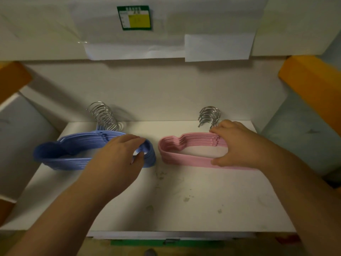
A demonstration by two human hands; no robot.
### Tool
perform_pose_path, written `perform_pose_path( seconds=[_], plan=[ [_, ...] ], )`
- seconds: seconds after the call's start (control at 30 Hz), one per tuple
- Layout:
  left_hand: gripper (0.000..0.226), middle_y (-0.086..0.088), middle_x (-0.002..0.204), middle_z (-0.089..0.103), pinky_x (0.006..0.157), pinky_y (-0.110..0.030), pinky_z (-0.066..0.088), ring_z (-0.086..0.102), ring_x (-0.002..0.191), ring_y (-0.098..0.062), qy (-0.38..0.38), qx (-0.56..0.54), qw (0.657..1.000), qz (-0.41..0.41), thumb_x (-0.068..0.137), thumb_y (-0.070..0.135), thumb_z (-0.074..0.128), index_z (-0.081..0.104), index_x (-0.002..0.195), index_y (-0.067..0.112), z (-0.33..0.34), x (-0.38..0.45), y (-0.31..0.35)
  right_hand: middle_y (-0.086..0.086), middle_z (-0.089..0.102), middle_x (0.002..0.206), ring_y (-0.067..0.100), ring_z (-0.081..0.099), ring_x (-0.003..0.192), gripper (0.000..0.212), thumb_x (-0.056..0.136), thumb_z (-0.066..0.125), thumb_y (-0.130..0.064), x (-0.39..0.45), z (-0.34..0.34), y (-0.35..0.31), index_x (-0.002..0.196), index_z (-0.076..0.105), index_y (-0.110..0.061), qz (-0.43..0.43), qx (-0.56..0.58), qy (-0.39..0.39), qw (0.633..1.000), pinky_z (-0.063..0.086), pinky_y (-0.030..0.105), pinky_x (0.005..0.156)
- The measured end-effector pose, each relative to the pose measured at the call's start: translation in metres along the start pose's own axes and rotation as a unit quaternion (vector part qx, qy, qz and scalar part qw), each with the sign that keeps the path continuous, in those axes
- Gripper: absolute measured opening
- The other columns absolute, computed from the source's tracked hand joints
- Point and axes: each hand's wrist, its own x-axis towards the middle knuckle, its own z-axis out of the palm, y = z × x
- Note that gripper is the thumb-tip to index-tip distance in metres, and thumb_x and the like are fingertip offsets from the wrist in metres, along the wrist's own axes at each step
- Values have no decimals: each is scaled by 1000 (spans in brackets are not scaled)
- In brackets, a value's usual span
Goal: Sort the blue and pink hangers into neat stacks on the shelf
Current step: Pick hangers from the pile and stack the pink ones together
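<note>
A stack of blue hangers point(73, 150) lies at the back left of the white shelf point(184, 200), its metal hooks point(104, 115) pointing toward the back wall. My left hand point(118, 156) grips the stack's right end, fingers over the top and thumb inside the loop. A stack of pink hangers point(184, 148) lies to the right, with its hooks point(210, 115) also at the back. My right hand point(236, 143) holds the pink stack's right part, fingers on the far bar and thumb on the near bar.
The shelf's back wall carries white paper sheets and a green and yellow label point(135, 17). Orange beams point(313, 84) flank the shelf on both sides. The shelf's front half shows some smudges.
</note>
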Motion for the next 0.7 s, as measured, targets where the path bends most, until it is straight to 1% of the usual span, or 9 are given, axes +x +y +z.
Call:
perform_pose_path(
  seconds=[0.1,0.17,0.23,0.27,0.3,0.4,0.5,0.6,0.7],
  plan=[
    [44,9,139,52,102,-28,36,45,127,-14,6,3,1000,-13,93,30,53,51,137,27,-2,-7,2,-6,44,120,16,39,118,84,59,76,-59,-1,1,-1,132,49,-27,7,-6,-8,1000,41,36,99],
    [45,7,139,52,103,-30,36,45,128,-16,6,7,1000,-25,93,31,54,50,138,27,-4,-11,1,-6,43,126,17,38,122,91,59,77,-62,-2,1,-1,136,45,-27,7,-20,-8,1000,40,36,101],
    [45,6,138,53,103,-31,37,47,126,-17,12,11,999,-34,92,30,56,52,137,25,-6,-17,-1,-7,40,133,17,37,124,99,58,76,-66,-6,1,-3,142,40,-28,7,-25,10,1000,38,34,103],
    [45,5,137,55,103,-31,36,48,126,-18,19,13,999,-40,92,29,57,53,136,23,-8,-20,-3,-8,40,133,17,37,123,99,58,75,-67,-9,0,-5,142,39,-29,3,-19,32,999,38,34,103],
    [45,3,137,55,104,-32,36,48,126,-19,26,15,998,-47,91,28,58,54,135,21,-10,-23,-4,-8,41,133,17,39,122,94,60,74,-66,-12,-1,-8,140,41,-29,-3,-6,59,998,38,34,101],
    [47,2,140,53,107,-33,34,45,130,-19,37,18,997,-62,92,29,58,51,138,20,-14,-36,-13,-13,48,128,12,46,116,69,72,70,-56,-22,-2,-28,132,51,-29,-20,60,142,988,42,33,99],
    [48,6,144,49,107,-32,35,43,132,-15,38,20,997,-69,94,31,55,48,140,24,-17,-53,-26,-17,54,116,5,53,106,45,79,69,-42,-31,5,-68,121,59,-29,-40,143,193,970,44,27,94],
    [45,4,139,54,102,-35,41,50,126,-18,60,14,995,-78,91,27,58,53,136,21,-25,-79,-41,-17,55,107,4,54,99,37,78,67,-39,-38,21,-117,114,62,-29,-76,172,185,965,45,25,89],
    [45,4,139,53,103,-32,40,48,127,-17,67,18,993,-91,92,27,57,53,137,22,-34,-117,-62,-18,55,108,1,53,99,39,80,68,-42,-44,36,-167,117,60,-32,-85,173,167,967,46,24,87]
  ],
)
